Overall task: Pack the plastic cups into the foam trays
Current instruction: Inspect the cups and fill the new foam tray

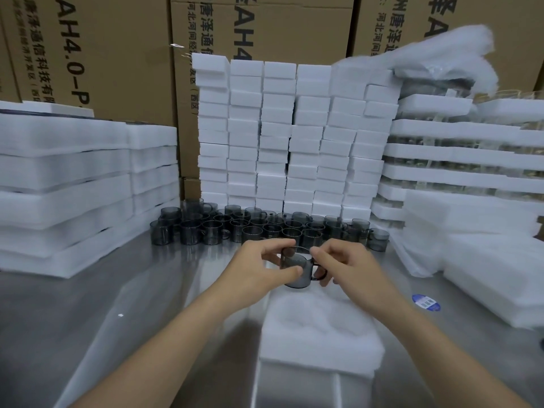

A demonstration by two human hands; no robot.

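Observation:
A smoky grey plastic cup point(297, 265) with a side handle hangs just above the far end of a white foam tray point(321, 328) lying on the steel table. My left hand point(262, 266) grips the cup's body, thumb in front and fingers over the rim. My right hand point(344, 263) pinches the cup at its handle side. Behind my hands, several more grey cups point(265, 226) stand in rows across the table.
A wall of small white foam blocks point(291, 134) rises behind the cups. Stacked foam trays point(73, 184) fill the left; on the right stand more foam stacks point(459, 154) with cups between the layers, plus foam sheets. Cardboard boxes point(97, 54) back everything.

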